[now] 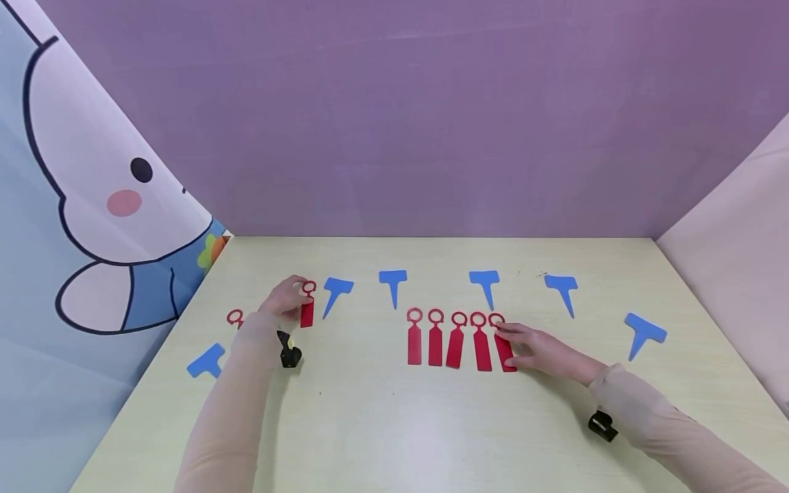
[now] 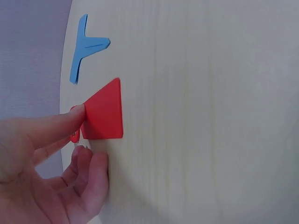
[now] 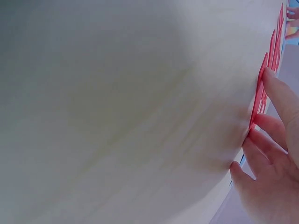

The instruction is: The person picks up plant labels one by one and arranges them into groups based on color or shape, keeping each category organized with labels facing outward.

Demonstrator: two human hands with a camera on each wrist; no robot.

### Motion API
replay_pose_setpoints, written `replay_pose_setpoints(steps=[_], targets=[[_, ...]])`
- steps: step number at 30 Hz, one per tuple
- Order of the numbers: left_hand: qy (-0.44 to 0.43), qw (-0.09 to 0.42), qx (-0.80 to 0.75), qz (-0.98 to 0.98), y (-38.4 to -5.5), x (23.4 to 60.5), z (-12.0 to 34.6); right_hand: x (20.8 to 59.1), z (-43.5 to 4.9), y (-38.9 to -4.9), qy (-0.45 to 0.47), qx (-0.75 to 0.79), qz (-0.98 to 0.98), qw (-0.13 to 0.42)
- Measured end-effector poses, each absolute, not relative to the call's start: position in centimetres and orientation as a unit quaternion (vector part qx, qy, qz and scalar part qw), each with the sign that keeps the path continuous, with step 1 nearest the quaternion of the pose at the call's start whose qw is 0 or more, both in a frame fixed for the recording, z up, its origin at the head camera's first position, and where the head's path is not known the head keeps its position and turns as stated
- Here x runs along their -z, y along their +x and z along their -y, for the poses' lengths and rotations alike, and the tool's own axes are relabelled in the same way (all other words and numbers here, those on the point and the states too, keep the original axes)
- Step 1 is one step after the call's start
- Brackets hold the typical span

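At the table's left, my left hand (image 1: pixel 286 297) pinches a red ring-topped tag (image 1: pixel 307 313) between thumb and fingers. In the left wrist view the thumb lies on the tag's flat red plate (image 2: pixel 105 114), its ring mostly hidden by the fingers. My right hand (image 1: pixel 542 349) touches the rightmost red tag (image 1: pixel 504 350) of a row, index finger near its ring and thumb near its lower end. That tag lies on the table, tilted slightly. Beside it, several matching red tags (image 1: pixel 435 346) lie side by side, rings away from me.
Several blue T-shaped plant labels (image 1: pixel 392 281) lie in a wide arc on the pale table (image 1: pixel 394 424). Another red tag's ring (image 1: pixel 235 316) shows past my left forearm, its plate hidden. A purple cloth wall (image 1: pixel 431 123) stands behind; a printed cloth (image 1: pixel 92 205) stands at left.
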State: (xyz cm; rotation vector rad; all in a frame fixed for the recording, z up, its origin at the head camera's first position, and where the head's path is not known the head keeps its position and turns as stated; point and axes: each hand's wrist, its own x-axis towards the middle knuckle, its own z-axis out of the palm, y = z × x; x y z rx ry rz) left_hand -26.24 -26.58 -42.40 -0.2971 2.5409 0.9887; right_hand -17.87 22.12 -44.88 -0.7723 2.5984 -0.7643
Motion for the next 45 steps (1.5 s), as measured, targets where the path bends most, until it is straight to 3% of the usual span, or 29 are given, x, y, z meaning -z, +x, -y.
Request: replay_pose_setpoints(steps=[13, 33, 45], targets=[[-0.064, 0.115, -0.389, -0.912, -26.2, 43.4, 26.7, 44.7, -22.1, -17.8, -0.272, 0.266, -0.911, 0.16], [-0.112, 0.083, -0.431, -0.892, -25.8, 43.9, 26.9, 45.1, -22.2, -17.9, -0.272, 0.264, -0.911, 0.16], [-0.105, 0.117, -0.515, -0.843, -25.4, 43.3, 25.7, 45.0, -22.2, -17.9, -0.267, 0.272, -0.909, 0.166]])
